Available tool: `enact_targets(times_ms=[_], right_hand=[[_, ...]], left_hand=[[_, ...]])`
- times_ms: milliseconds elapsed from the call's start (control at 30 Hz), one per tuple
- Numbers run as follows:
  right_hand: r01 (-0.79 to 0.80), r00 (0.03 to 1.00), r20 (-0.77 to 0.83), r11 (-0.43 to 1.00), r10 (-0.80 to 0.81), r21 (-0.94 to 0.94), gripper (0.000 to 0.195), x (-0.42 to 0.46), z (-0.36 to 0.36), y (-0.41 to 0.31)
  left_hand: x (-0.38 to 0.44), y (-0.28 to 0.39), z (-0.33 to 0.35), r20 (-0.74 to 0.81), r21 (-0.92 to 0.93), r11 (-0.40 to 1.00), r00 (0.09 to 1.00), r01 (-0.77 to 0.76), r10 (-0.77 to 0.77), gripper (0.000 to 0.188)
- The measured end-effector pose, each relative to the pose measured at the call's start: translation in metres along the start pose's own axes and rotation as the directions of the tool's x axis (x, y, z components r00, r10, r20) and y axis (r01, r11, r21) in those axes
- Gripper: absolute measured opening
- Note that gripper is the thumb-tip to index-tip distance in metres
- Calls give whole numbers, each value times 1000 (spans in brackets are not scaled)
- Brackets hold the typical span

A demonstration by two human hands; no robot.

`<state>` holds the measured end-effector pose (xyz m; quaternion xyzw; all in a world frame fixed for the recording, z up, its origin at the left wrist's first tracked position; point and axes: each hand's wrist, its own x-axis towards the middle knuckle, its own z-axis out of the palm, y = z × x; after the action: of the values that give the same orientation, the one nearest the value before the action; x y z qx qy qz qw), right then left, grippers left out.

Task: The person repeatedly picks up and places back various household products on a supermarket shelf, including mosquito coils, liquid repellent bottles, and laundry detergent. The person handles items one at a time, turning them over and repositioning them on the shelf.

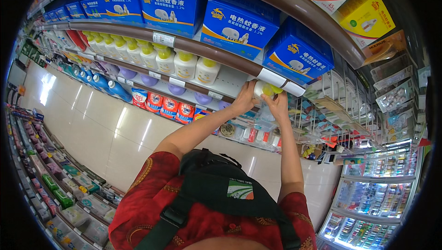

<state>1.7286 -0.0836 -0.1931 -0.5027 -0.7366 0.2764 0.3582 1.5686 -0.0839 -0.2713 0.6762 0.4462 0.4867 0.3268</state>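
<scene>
My left hand (245, 98) grips one side of a white plastic bottle (259, 89) with a yellow-green cap. My right hand (277, 105) is on the cap end of the same bottle, thumb across the front. The bottle is tilted at the right end of a store shelf, just below a shelf edge with white label holders (274, 77). Fingers cover part of it. To the left, a row of similar white bottles (207, 71) stands upright, with a gap of bare perforated shelf (229, 80) before my left hand.
Blue mosquito-repellent liquid boxes (240, 25) line the shelf above. Lower down are purple containers (176, 89), detergent bags (169, 107) and blue bottles (119, 90). Wire racks with packaged goods (348, 111) hang at right. Glass-door coolers (373, 198) stand beyond the tiled floor (114, 129).
</scene>
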Motion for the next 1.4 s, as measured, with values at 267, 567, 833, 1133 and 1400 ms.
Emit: enact_targets(times_ms=[267, 567, 833, 1133, 1400], right_hand=[[133, 950, -198, 883, -244, -451, 44, -5, 20, 3], [300, 948, -58, 937, -314, -177, 57, 9, 106, -74], [-42, 984, 175, 998, 35, 39, 56, 97, 169, -92], [578, 809, 142, 816, -571, -9, 43, 7, 126, -134], [418, 890, 187, 908, -416, 28, 53, -56, 109, -124]], left_hand=[[-11, -1, -6, -98, 19, 1000, 995, -9, 11, 80], [-58, -23, -105, -606, 159, 972, 795, 173, -42, 59], [-54, -26, -132, -503, -4, 985, 851, 170, -149, 71], [-85, -9, -150, -284, 102, 992, 958, 70, -39, 81], [-150, -19, -116, -102, 91, 996, 995, -12, 21, 73]])
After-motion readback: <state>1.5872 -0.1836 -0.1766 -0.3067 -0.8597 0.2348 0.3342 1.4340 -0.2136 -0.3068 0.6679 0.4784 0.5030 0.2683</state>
